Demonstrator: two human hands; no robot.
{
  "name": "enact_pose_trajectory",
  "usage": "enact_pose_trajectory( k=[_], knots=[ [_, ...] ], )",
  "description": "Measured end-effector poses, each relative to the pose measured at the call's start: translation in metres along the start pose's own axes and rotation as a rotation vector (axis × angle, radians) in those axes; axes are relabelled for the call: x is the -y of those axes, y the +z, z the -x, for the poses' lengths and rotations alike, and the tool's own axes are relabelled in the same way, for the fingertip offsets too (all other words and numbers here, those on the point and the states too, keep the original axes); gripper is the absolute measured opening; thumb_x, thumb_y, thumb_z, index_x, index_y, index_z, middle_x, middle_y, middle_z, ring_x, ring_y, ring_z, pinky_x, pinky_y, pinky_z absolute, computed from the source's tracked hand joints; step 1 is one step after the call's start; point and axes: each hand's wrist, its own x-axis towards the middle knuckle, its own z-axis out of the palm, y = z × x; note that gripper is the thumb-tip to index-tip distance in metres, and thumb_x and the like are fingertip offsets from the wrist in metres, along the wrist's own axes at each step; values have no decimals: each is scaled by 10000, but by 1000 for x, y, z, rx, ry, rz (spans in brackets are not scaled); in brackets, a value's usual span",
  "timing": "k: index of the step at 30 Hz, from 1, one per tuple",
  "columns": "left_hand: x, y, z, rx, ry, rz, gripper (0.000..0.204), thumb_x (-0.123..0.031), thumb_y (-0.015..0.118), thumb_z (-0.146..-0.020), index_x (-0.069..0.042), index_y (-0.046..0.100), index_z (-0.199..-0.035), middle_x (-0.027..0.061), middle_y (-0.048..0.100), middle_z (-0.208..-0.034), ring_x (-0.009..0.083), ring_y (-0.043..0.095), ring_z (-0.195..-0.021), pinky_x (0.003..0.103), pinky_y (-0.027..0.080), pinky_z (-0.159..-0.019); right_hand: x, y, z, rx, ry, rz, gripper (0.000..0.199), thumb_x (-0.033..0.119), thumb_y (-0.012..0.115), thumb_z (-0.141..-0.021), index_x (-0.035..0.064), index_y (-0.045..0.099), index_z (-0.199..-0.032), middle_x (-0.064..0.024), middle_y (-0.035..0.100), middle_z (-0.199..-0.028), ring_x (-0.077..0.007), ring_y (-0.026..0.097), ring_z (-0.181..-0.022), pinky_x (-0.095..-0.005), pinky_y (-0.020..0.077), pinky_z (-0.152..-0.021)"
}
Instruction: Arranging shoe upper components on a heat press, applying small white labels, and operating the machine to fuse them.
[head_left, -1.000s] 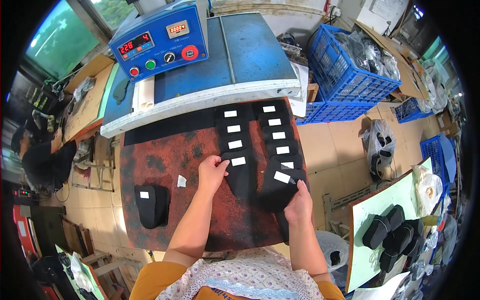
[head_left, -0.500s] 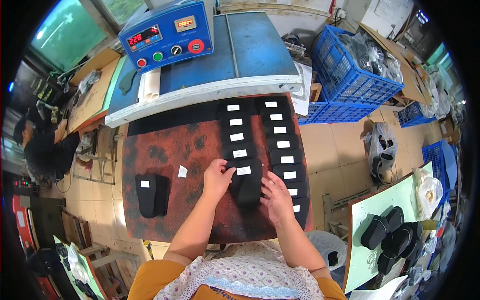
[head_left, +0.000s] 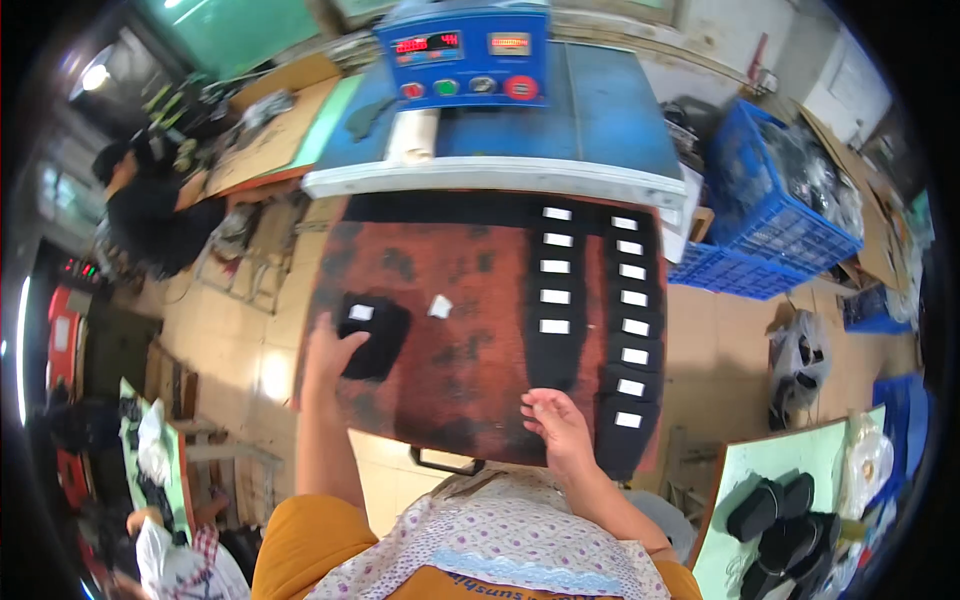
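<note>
My left hand (head_left: 333, 352) is at the left edge of a small pile of black insole-shaped pads (head_left: 378, 345), thumb spread from the fingers. Its thumb overlaps the pile's edge; no grip shows. The top pad bears a small white label (head_left: 361, 312). My right hand (head_left: 561, 422) has loosely bent fingers, holds nothing, and is by the lower end of a labelled black pad (head_left: 553, 360). That pad is the nearest in a column of overlapping pads. A second column (head_left: 630, 385) lies to its right. A white paper scrap (head_left: 440, 306) sits between pile and columns.
The pads lie on a red-and-black worn board (head_left: 460, 370) before a blue machine (head_left: 610, 110) with a control box (head_left: 465, 60). Blue crates (head_left: 765, 200) stand at the right. A green-topped table (head_left: 740, 470) holds black items. Another person (head_left: 155, 205) sits far left.
My left hand has moved left from the middle column's nearest pad to the pile. My right hand has moved toward that column's lower end. The view has shifted.
</note>
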Motion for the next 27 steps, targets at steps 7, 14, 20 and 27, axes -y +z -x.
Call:
enact_pose_trajectory(
  k=[7,14,20,27],
  knots=[
    [-53,21,39,-123,-133,-326,772,-217,816,-561,63,464,-1188,225,606,-1032,346,574,-997,388,457,-858,-8,14,-10,128,12,64,138,141,535,-892,78,545,-1016,-17,563,-1030,-119,527,-934,-267,422,-802],
    [-14,21,28,-87,-67,114,724,-99,797,-574,90,443,-1178,203,605,-1033,293,607,-932,339,492,-812,-17,29,-9,209,66,94,128,126,526,-897,70,547,-1011,-29,569,-1018,-115,526,-929,-262,428,-796],
    [-64,16,63,-120,-143,909,508,67,653,-702,43,445,-1164,132,585,-1006,201,599,-888,301,511,-761,-25,26,-20,333,134,49,212,160,533,-901,50,522,-1081,-66,558,-1049,-152,531,-975,-301,430,-859],
    [-127,95,158,376,186,705,499,-56,644,-760,5,428,-1206,118,553,-996,212,549,-917,321,441,-833,-20,16,-34,424,67,-589,582,419,480,-899,25,361,-1309,-133,449,-1299,-270,470,-1167,-416,377,-997]
  ],
)
